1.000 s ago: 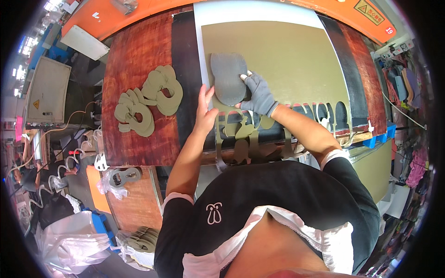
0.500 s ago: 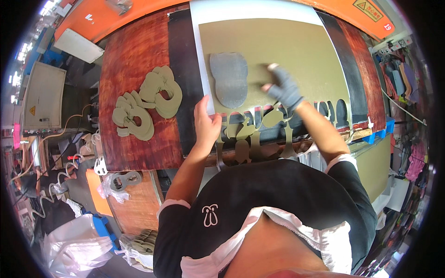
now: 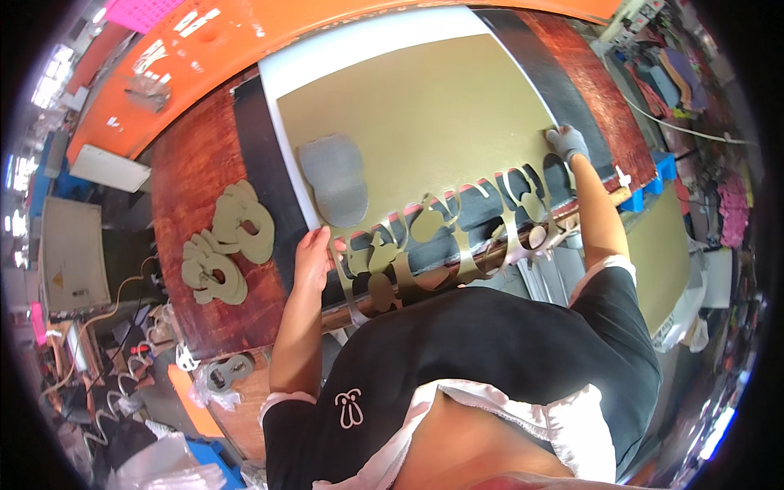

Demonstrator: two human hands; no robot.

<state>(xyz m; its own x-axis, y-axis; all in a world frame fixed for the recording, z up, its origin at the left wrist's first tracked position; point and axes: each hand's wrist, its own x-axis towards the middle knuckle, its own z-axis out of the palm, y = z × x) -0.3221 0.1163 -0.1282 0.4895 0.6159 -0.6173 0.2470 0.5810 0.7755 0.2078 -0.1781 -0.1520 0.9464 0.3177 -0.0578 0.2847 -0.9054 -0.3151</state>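
A large olive sheet (image 3: 433,114) lies on a white board (image 3: 367,49), and its near edge is a web of cut-out openings. My left hand (image 3: 314,260) is closed on the sheet's near left corner, thumb and fingers at its edge. At the sheet's right edge, my right hand (image 3: 569,144), in a grey glove with bare fingertips, is closed on the border. A grey sole-shaped plate (image 3: 335,181) rests on the sheet near my left hand. Several loose olive cut pieces (image 3: 382,255) lie among the openings.
Two piles of olive cut pieces (image 3: 255,238) sit on the reddish-brown tabletop (image 3: 184,175) at left. An orange machine beam (image 3: 269,37) spans the far side. A grey double-ring part (image 3: 229,373) lies below the table's left end. Blue plastic (image 3: 653,184) juts out at right.
My right hand has moved from over the sheet to its right edge and closed there. The left hand has closed on the near left corner. The whole view has turned and shifted.
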